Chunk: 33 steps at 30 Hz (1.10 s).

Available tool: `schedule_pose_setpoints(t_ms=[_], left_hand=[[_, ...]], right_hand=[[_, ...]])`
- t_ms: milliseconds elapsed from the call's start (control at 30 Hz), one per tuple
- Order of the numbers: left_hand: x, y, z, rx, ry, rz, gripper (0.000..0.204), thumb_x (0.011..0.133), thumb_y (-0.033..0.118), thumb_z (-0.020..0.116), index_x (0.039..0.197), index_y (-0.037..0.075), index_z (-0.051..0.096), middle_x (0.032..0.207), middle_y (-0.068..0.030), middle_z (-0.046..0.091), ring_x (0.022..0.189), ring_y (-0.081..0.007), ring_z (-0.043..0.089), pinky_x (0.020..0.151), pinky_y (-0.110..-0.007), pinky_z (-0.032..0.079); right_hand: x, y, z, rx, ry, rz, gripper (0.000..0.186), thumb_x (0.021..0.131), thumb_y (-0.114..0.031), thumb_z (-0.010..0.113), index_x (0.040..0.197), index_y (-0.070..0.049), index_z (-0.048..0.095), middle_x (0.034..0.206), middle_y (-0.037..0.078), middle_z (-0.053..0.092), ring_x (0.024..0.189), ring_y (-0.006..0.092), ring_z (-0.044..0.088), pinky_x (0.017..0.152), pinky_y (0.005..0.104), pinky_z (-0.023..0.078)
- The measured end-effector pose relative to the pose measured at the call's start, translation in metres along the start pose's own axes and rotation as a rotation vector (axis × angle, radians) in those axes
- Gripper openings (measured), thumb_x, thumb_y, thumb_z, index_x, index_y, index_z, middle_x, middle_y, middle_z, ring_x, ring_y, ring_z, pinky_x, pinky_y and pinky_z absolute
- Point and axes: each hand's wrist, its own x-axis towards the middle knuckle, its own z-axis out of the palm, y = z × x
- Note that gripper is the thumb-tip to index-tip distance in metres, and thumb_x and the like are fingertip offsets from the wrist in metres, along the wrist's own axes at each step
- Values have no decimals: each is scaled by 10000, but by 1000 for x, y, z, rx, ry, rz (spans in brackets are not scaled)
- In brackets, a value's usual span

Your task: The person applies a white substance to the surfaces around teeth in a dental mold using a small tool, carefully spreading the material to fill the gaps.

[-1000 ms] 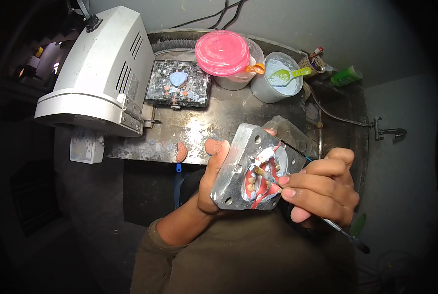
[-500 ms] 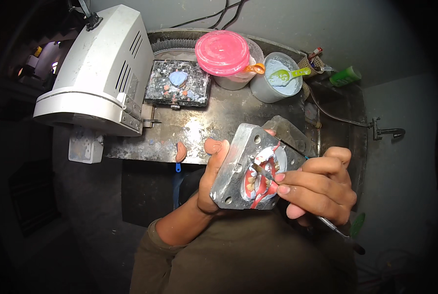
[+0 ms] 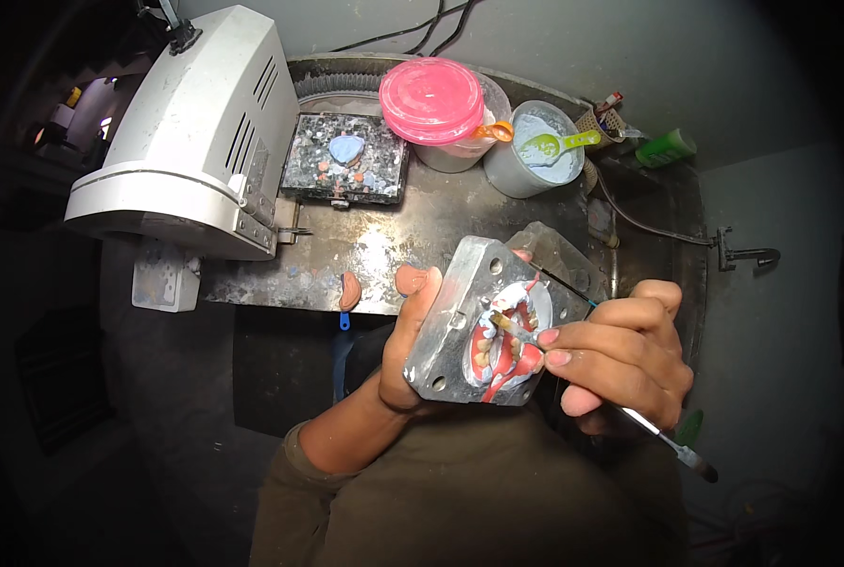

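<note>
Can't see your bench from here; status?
Left hand gripping grey rectangular metal block; right hand pinching tan-bristled brush at red-and-white dental mould; nothing visibly obstructing.

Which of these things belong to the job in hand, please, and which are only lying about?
In use:
metal block, in the left grip
brush, in the right grip
toothed insert, in the block

Apparently just lying about:
pink-lidded tub
powder tub with green scoop
speckled box
green bottle

Grey wall (image 3: 573, 42) behind stained metal worktop (image 3: 441, 213)

White glare on the metal bench (image 3: 375, 248), dim surroundings, black corners, fisheye curvature toward edges.
</note>
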Motion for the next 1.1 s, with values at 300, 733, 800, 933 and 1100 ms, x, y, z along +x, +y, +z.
schedule_pose_setpoints(t_ms=[300,733,800,933,1100], left_hand=[[-9,1,3,42,174,-55,729,1077,580,272,1521,10,372,1398,-175,563,1241,-273,607,1055,-426,506],[-16,2,4,-4,120,-38,735,1075,588,267,1508,6,384,1390,-192,570,1263,-294,601,1075,-444,495],[-15,0,5,-7,144,-39,736,1075,589,265,1508,5,384,1391,-196,568,1267,-296,599,1073,-444,496],[-17,1,1,-20,206,7,754,1069,603,253,1513,8,386,1416,-188,562,1294,-313,579,1097,-475,469],[2,7,1,61,322,84,811,1019,682,305,1518,49,394,1463,-234,521,1323,-474,519,1089,-660,419]], right_hand=[[5,-8,4,-8,-48,6,238,886,-313,735,973,-92,754,943,10,743,786,154,623,701,327,373],[2,-8,8,5,-32,-18,252,879,-309,737,986,-81,757,956,26,752,792,160,625,712,332,374],[0,-10,-2,-2,-30,-7,261,883,-314,732,993,-78,755,960,33,755,789,163,624,709,334,373],[-13,2,-1,48,85,-54,267,961,-334,694,1024,-75,703,954,61,758,748,167,603,684,335,357],[-31,-2,5,199,147,-39,262,1000,-330,660,1039,-73,687,917,50,762,721,159,592,660,329,356]])
